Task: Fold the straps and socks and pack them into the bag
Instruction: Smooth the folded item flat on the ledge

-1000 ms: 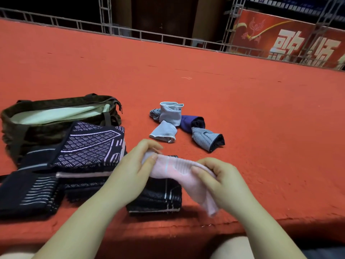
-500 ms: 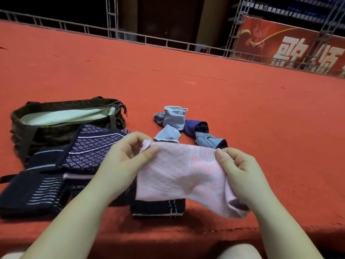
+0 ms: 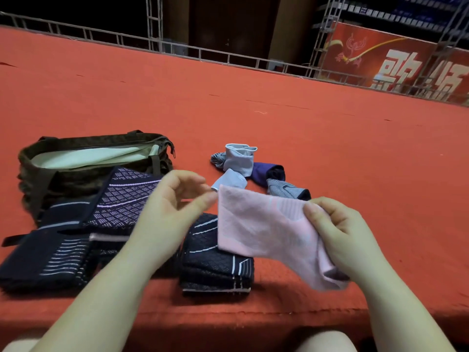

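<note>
Holding the pink sock [image 3: 264, 224] up over the platform's near edge, only our right hand [image 3: 340, 235] pinches it; left hand [image 3: 175, 201] hangs loosely curled, empty, so it might slip off.

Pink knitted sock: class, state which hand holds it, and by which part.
The right hand pinches the pink knitted sock at its right end, near the upper edge. The left hand is off the sock and holds nothing.

bag [image 3: 96, 161] left, socks [image 3: 253, 168] right, straps [image 3: 119, 199] before bag
</note>
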